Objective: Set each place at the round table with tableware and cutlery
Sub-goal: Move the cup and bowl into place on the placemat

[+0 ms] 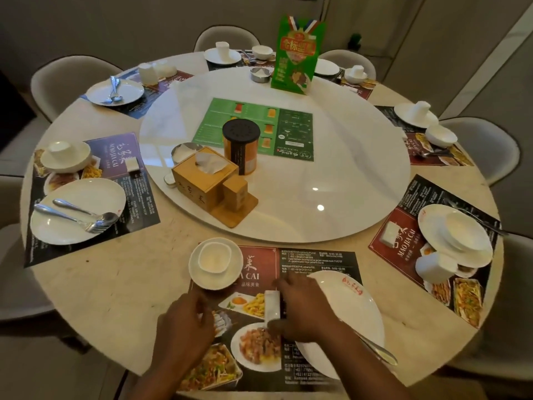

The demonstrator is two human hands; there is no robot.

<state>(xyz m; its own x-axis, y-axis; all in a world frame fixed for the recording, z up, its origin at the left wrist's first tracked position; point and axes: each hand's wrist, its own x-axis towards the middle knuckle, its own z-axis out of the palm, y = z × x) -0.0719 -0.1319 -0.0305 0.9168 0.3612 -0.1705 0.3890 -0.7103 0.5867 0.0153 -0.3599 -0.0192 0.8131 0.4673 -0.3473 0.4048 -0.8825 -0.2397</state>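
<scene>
Head view, nearest place setting: right hand (302, 307) rests over a white wrapped packet (272, 306), fingers curled on it, apparently gripping; the packet's long axis runs away from the person, between the printed placemat (314, 261) pictures and the large plate (354, 310). Left hand (184, 324) is loosely curled, empty as far as visible, just below the bowl (215, 262) holding one cup (215, 256). A utensil handle (377, 349) shows beyond the right wrist; type unclear. Count here: one plate, one bowl, one cup, one packet. Round table (121, 284): eight placemats visible.
</scene>
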